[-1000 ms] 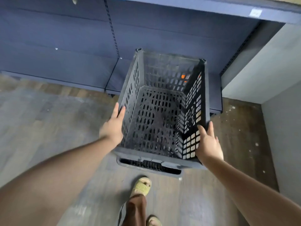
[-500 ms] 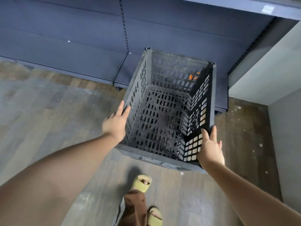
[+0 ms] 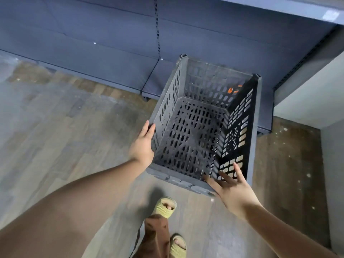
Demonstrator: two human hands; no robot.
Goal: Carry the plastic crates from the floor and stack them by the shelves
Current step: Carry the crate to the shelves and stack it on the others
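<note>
**Inspector:** Location of the crate [image 3: 202, 127]?

**Assistant:** Centre right of frame, before the shelves [image 3: 111, 43].

**Inspector:** Hands?

**Assistant:** Left hand [image 3: 142, 146] lies flat on the left wall, fingers straight. Right hand [image 3: 233, 190] is spread wide at the near right corner, gripping nothing.

**Inspector:** Handling?

**Assistant:** Perforated, empty, rigid plastic; probably light. Grip opposite rims.

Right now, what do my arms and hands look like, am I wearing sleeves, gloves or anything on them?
Both forearms are bare, with no sleeve in view. The left hand and right hand have no gloves; no rings, watch or bands show on either. Motion blur hides finer detail.
</note>
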